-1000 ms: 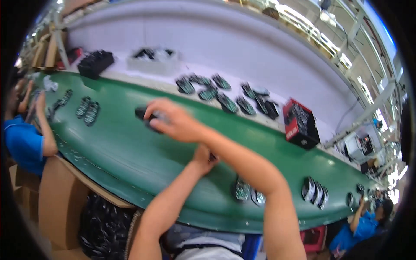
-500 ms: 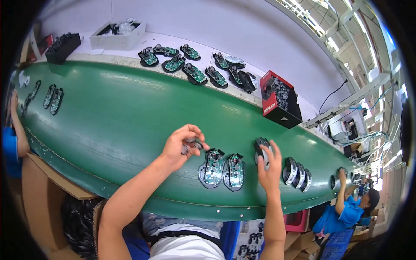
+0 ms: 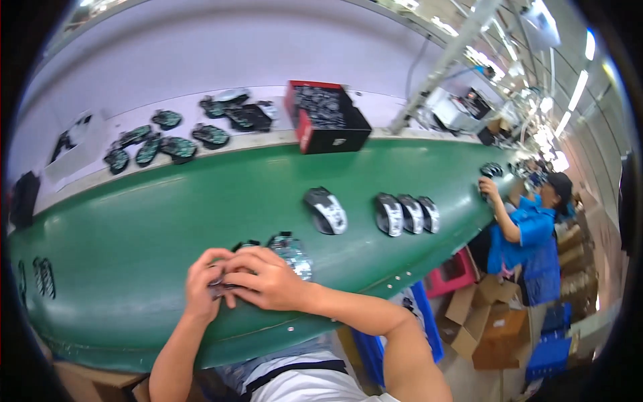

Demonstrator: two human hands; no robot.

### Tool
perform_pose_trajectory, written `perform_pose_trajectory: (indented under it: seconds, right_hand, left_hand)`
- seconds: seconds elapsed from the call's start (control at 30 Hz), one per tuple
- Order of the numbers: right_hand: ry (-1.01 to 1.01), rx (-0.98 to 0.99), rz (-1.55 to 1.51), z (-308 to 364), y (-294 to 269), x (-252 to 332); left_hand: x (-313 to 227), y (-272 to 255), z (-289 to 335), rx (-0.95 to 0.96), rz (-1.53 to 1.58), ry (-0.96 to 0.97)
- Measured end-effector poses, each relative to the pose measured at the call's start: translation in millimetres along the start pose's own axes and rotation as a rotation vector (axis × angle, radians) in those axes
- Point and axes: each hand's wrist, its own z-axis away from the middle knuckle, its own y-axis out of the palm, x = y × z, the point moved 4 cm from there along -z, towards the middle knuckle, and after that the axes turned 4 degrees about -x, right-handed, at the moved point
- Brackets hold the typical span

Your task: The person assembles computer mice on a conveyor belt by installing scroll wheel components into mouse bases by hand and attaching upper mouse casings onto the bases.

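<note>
My left hand [image 3: 203, 283] and my right hand [image 3: 266, 278] meet just above the green belt. The left hand is closed around small dark round parts [image 3: 217, 280]. The right hand's fingers are curled in against them, and what they pinch is hidden. Behind the right hand, an open computer mouse base with a green circuit board [image 3: 293, 254] lies on the belt. Beside it, a second mouse base [image 3: 246, 245] is mostly covered by my fingers. Farther right sits a closed black and silver computer mouse [image 3: 326, 211].
Three more closed mice [image 3: 406, 215] stand in a row to the right. A red and black box [image 3: 335, 141] of small dark parts sits on the back ledge, with several circuit-board mouse bases [image 3: 177, 149] left of it. A co-worker in blue [image 3: 536, 221] works at far right.
My right hand has left the closed mouse and come over to my left hand; that mouse stays on the belt. The view has swung right.
</note>
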Motion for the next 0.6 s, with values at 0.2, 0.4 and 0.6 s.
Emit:
perform_pose_trajectory:
  seconds: [0.2,0.4,0.6]
  right_hand:
    - [0.313,-0.123,-0.167,1,-32,-15]
    - [0.235,-0.068,-0.056,5,-31,-20]
    - [0.244,0.022,-0.208,-1,-32,-9]
  left_hand:
    - [12,9,-4,-0.017,0.01,-0.075]
    - [15,13,2,0.112,-0.181,-0.113]
    - [20,11,5,0.2,-0.146,-0.154]
